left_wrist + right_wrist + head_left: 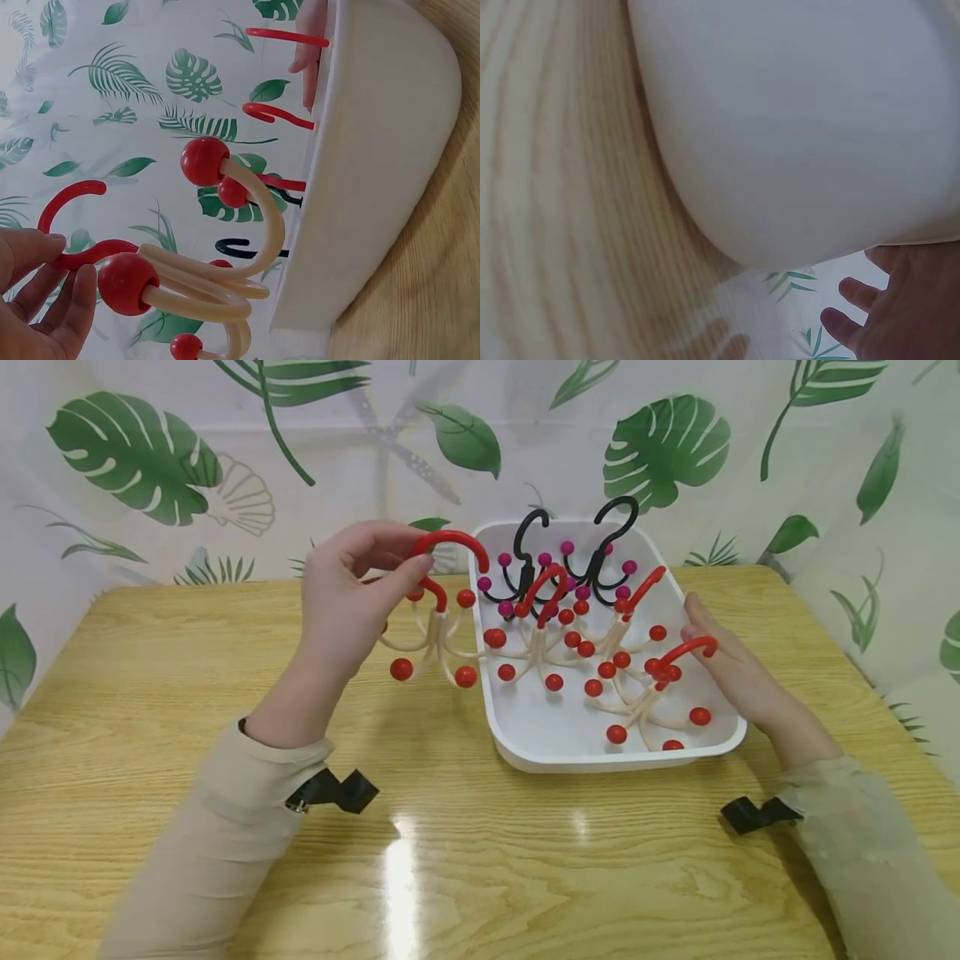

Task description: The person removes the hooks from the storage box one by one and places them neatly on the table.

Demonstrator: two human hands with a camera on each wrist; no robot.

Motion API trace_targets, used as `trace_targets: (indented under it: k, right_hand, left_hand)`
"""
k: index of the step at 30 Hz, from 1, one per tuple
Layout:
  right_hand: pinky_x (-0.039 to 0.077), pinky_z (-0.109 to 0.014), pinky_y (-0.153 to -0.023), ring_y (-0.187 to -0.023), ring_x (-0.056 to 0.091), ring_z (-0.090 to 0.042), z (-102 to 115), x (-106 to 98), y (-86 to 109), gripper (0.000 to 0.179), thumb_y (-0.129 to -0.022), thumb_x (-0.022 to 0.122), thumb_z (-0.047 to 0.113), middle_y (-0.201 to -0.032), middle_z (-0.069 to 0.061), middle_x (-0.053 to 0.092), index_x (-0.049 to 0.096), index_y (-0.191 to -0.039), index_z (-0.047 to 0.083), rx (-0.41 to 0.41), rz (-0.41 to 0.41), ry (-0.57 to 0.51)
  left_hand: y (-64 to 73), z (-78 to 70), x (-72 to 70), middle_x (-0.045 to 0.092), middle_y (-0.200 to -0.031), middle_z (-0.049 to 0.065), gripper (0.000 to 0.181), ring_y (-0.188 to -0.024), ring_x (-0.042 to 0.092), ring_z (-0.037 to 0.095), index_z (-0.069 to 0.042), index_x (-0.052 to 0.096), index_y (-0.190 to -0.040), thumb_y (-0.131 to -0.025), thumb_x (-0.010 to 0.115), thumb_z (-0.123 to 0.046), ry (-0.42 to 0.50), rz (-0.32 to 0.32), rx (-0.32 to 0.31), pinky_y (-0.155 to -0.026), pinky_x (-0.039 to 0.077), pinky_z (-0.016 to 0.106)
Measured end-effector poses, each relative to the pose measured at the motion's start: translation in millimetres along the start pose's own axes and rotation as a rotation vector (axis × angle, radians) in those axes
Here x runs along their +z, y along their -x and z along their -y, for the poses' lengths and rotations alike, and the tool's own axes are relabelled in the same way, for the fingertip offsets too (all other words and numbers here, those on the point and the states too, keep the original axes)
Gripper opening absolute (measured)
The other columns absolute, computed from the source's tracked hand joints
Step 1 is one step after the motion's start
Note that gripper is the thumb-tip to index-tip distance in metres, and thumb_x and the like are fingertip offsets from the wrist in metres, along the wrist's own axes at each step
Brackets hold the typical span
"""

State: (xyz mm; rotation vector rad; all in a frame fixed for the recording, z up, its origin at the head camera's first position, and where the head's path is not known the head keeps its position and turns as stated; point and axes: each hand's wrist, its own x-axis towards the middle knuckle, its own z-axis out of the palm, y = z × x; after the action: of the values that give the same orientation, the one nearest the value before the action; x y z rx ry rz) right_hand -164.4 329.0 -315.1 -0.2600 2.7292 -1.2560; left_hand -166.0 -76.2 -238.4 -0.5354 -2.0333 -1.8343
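My left hand (pixel 352 585) pinches the red hook of a multi-arm hanger (pixel 440 635) with cream arms and red ball tips. The hanger hangs upright just left of the white basin (pixel 525 766). In the left wrist view, thumb and fingers hold the red hook (pixel 97 251). My right hand (pixel 731 668) holds the basin's right rim, thumb over the edge; in the right wrist view its other fingers (pixel 844 326) lie loosely outside the wall. Inside the basin stand several similar hangers, including a red-hooked one (pixel 643 710) at the front right.
Two black hangers (pixel 596 564) with magenta balls stand at the basin's back. The basin is on a wood-grain table (pixel 187 677). Behind the table hangs a white cloth (pixel 525 452) with green leaf prints.
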Motion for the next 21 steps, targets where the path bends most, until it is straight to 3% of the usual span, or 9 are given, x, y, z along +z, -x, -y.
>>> trace_targets:
  k: [4,15,21]
  right_hand:
    - [-0.004,-0.059,-0.110,-0.144,-0.011,-0.024,-1,0,-1.4,0.061,-0.103,0.031,0.036,-0.159,-0.006,-0.006,0.002,-0.153,0.017,0.004,0.000,-0.004]
    - [-0.004,-0.057,-0.111,-0.144,-0.011,-0.025,-3,0,-3.8,0.060,-0.103,0.030,0.033,-0.159,-0.007,-0.007,0.002,-0.153,0.015,0.001,0.003,-0.013]
    - [-0.003,-0.058,-0.111,-0.144,-0.011,-0.022,-1,0,0.2,0.062,-0.103,0.032,0.038,-0.159,-0.003,-0.006,0.002,-0.153,0.018,0.009,0.001,-0.012]
  left_hand:
    - [-2.2,6.3,-12.3,0.068,-0.091,0.006,0.020,-0.077,0.064,0.020,-0.003,0.071,-0.104,-0.084,0.073,-0.008,-0.019,-0.043,-0.052,-0.072,0.054,0.026]
    - [-7.4,21.8,-41.5,0.069,-0.090,0.002,0.020,-0.078,0.063,0.018,-0.007,0.072,-0.104,-0.085,0.073,-0.014,-0.168,-0.139,-0.117,-0.071,0.048,0.025]
    - [-10.5,33.4,-50.7,0.067,-0.096,0.004,0.024,-0.081,0.061,0.016,-0.009,0.071,-0.108,-0.086,0.072,-0.018,-0.221,-0.180,-0.226,-0.069,0.050,0.022]
